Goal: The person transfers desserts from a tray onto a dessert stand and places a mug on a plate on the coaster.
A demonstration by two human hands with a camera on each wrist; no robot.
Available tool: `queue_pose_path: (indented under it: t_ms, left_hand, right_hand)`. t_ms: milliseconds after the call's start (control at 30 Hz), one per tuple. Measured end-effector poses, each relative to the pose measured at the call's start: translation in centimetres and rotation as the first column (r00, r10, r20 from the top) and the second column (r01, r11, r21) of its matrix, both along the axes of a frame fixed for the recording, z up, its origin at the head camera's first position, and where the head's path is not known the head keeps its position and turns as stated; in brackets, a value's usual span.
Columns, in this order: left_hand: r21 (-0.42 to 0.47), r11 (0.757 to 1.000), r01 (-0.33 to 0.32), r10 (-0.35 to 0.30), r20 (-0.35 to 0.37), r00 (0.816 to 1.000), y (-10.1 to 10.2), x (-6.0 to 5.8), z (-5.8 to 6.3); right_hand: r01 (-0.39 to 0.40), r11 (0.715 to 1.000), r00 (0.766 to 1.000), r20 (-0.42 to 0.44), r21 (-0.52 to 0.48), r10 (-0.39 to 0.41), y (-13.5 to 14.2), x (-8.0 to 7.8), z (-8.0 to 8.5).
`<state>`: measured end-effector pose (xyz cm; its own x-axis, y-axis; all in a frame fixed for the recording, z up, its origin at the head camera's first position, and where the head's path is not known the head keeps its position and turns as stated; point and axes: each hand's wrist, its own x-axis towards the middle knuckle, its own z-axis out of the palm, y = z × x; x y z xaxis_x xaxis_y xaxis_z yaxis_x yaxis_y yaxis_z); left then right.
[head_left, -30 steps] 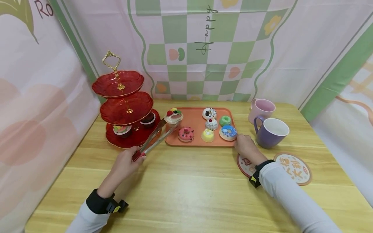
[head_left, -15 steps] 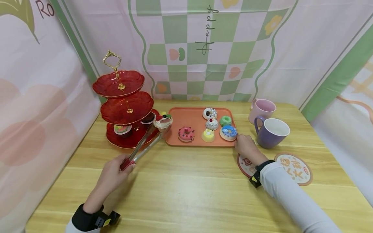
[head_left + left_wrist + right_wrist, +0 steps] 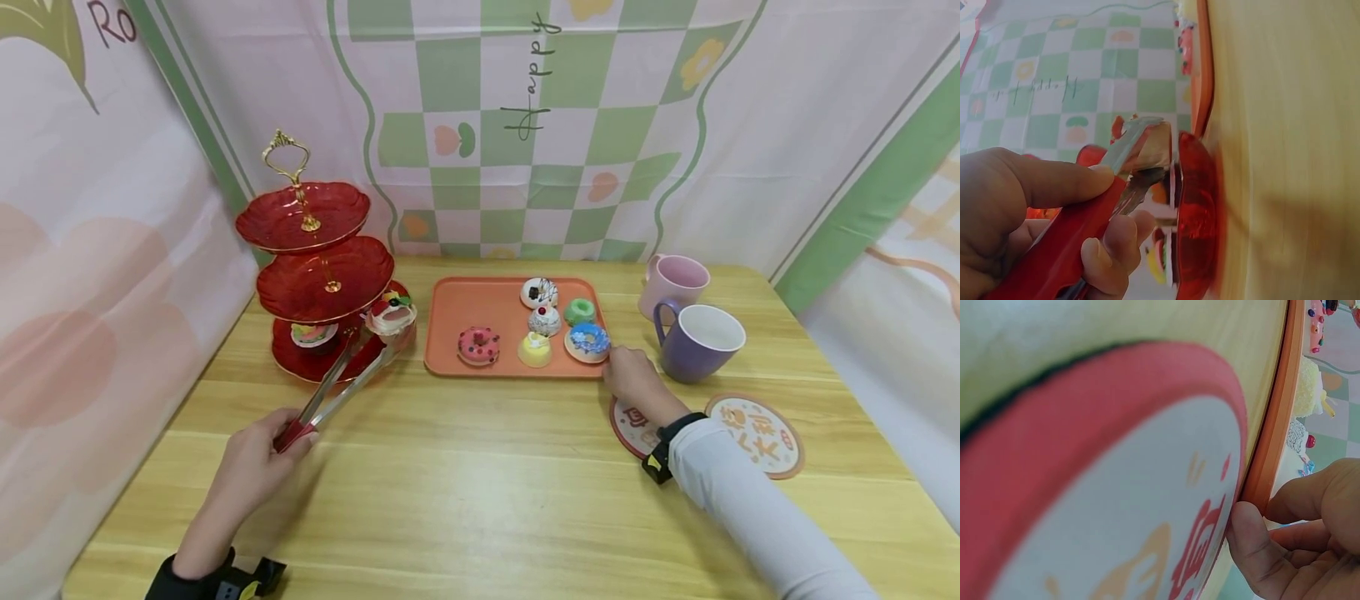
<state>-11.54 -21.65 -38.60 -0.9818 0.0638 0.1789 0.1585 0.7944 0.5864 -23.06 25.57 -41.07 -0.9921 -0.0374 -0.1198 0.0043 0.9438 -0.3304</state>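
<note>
Over the last second, I see the fruit-topped cake (image 3: 393, 318) pass from above the left end of the orange tray (image 3: 450, 304) to the right edge of the bottom plate (image 3: 288, 358) on the tiered stand (image 3: 300, 287); whether it touches, I cannot tell. My left hand (image 3: 258, 458), drawn back leftward, grips the tongs (image 3: 347, 392) clasping it; my right hand (image 3: 635, 380) pinches the tray's near right corner. I judge the transfer to be nearing set-down.

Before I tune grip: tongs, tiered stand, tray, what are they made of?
Tongs: likely metal arms, silvery and reflective; red grips smooth, maybe plastic or silicone.
Tiered stand: glossy red plates with highlights, glass, ceramic or plastic unclear; shiny gold post, probably metal.
Tray: uniform orange, low sheen, probably plastic.
</note>
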Motion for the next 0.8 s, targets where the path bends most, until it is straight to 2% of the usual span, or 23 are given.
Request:
queue_pose_path:
  t_ms: [200,500,800]
  left_hand:
    - [-0.012,1.0,-0.017,0.017,-0.01,1.0,-1.0,0.7,0.0]
    - [-0.038,0.997,-0.061,0.063,0.06,0.996,-2.5,1.5,0.1]
    - [-0.044,0.996,-0.078,0.083,0.117,0.99,-3.1,1.6,-0.3]
  right_hand:
    - [0.018,1.0,1.0,0.014,0.002,-0.018,-0.1,0.0,0.2]
    - [0.007,1.0,1.0,0.011,0.002,-0.007,-0.2,0.0,0.2]
    - [0.004,1.0,1.0,0.011,0.018,-0.004,-0.1,0.0,0.1]
